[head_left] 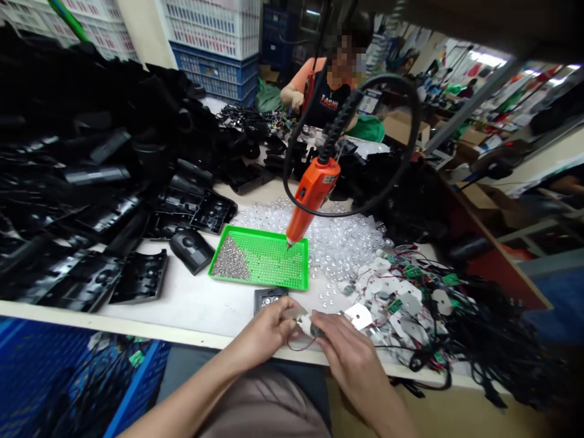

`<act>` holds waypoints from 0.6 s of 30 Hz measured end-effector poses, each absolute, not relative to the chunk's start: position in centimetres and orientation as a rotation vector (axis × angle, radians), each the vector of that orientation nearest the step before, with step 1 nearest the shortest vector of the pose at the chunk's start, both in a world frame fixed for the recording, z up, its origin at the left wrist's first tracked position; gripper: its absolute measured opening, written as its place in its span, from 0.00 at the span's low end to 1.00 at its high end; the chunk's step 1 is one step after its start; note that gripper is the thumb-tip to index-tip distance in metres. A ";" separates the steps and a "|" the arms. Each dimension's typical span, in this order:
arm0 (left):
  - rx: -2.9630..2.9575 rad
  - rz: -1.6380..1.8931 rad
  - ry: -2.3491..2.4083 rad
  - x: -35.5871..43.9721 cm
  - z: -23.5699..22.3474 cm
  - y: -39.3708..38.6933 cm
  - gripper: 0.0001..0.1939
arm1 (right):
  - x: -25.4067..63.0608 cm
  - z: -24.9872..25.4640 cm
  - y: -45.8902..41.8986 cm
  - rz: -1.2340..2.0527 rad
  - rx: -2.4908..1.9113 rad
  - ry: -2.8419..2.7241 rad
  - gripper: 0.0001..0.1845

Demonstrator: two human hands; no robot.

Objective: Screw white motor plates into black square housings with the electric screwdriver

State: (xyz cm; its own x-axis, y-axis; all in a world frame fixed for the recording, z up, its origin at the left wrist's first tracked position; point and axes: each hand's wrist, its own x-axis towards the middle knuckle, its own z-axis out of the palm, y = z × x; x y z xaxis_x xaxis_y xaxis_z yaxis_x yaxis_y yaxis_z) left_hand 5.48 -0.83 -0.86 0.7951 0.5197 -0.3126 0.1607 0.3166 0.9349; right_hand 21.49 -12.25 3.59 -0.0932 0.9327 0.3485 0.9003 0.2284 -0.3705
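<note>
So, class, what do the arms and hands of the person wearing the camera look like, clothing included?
The left hand and right hand are ungloved. Both forearms show bare, without visible sleeves. A brownish garment appears between them.

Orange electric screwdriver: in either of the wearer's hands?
No, the orange electric screwdriver hangs over the green tray, while left hand and right hand hold a white part.

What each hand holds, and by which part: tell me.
The left hand and right hand hold a small white part by opposite sides; the exact contact is hidden.
</note>
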 end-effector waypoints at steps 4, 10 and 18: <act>1.310 0.228 0.646 4.1 -0.6 -0.9 0.11 | 21.0 3.4 -12.2 -0.050 -1.602 -2.150 0.20; 1.449 0.175 0.691 1.6 1.1 -1.2 0.26 | 19.7 5.0 -11.4 -0.227 -1.330 -2.423 0.18; 1.184 0.277 0.869 0.8 -1.5 -1.6 0.28 | 19.8 2.4 -8.8 0.187 -1.362 -2.252 0.19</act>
